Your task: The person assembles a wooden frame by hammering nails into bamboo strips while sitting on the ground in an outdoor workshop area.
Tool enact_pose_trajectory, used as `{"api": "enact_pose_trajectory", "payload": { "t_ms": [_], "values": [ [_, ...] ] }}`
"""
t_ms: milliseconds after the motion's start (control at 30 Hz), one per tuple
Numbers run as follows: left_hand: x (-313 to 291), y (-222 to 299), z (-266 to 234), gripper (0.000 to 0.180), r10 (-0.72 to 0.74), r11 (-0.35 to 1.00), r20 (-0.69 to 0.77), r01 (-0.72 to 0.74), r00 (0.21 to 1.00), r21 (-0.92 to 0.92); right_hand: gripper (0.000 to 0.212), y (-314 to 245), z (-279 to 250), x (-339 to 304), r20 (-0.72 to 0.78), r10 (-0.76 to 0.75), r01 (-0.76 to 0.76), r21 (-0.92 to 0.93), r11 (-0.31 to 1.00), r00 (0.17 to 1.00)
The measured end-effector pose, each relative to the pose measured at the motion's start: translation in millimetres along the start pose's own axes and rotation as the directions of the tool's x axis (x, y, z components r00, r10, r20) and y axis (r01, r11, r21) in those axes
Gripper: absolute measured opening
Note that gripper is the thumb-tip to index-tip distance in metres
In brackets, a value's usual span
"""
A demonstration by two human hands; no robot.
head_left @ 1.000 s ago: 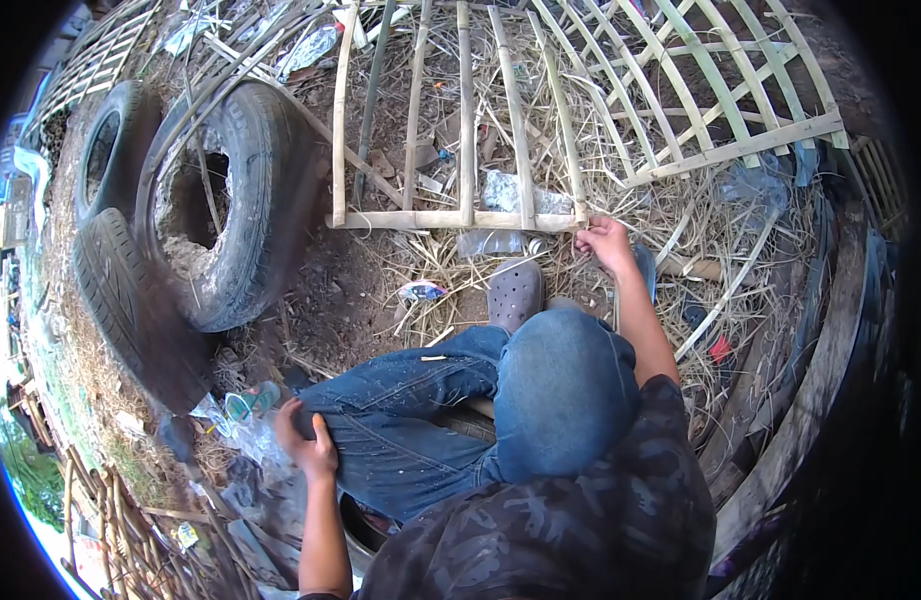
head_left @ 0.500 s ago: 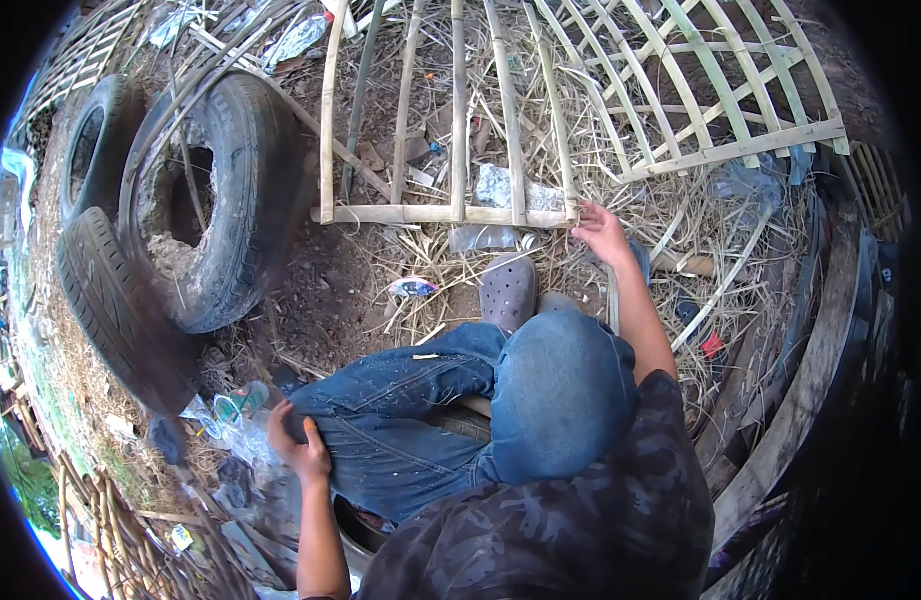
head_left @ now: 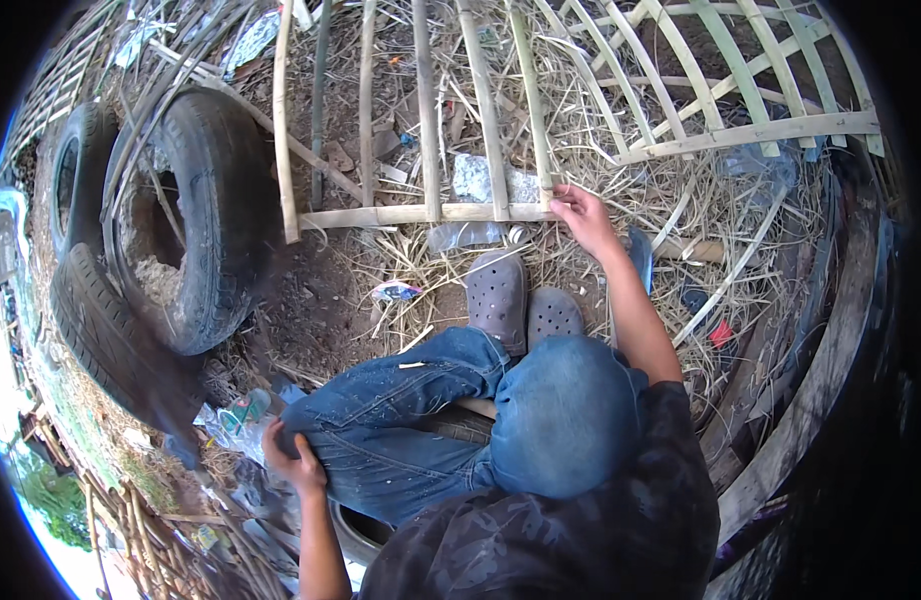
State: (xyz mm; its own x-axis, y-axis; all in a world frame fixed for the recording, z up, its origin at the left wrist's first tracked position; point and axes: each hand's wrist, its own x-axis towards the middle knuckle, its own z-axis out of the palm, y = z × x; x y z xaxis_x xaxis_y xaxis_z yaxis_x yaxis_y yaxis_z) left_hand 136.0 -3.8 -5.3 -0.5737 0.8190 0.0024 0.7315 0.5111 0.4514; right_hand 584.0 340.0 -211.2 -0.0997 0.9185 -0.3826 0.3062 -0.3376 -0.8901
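Two old tyres (head_left: 196, 215) are leaned together at the far left. The left hand (head_left: 293, 462) is rested, fingers curled, by the near thigh. Five upright slats are counted on the bamboo frame (head_left: 421, 213), whose right corner is pinched by the right hand (head_left: 584, 213); a splinter could be driven in if the grip slides.

Bamboo frame (head_left: 421, 213) lies flat on straw, upper centre of frame: pale split slats, vertical ones crossing a horizontal rail. My right hand (head_left: 584, 215) grips the rail's right end.
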Motion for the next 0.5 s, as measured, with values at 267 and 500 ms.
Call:
{"api": "enact_pose_trajectory", "payload": {
  "t_ms": [267, 500],
  "values": [
    [3, 17, 2, 0.038, -0.012, 0.994, 0.018, 0.010, 1.000, 0.105, 0.018, 11, -4, 10, 0.143, 0.026, -0.040, 0.100, 0.994, 0.989],
    [5, 19, -1, 0.039, -0.005, 0.990, 0.001, 0.004, 1.000, 0.140, 0.015, 10, -12, 11, 0.171, 0.093, -0.136, 0.264, 0.955, 0.981]
  ]
}}
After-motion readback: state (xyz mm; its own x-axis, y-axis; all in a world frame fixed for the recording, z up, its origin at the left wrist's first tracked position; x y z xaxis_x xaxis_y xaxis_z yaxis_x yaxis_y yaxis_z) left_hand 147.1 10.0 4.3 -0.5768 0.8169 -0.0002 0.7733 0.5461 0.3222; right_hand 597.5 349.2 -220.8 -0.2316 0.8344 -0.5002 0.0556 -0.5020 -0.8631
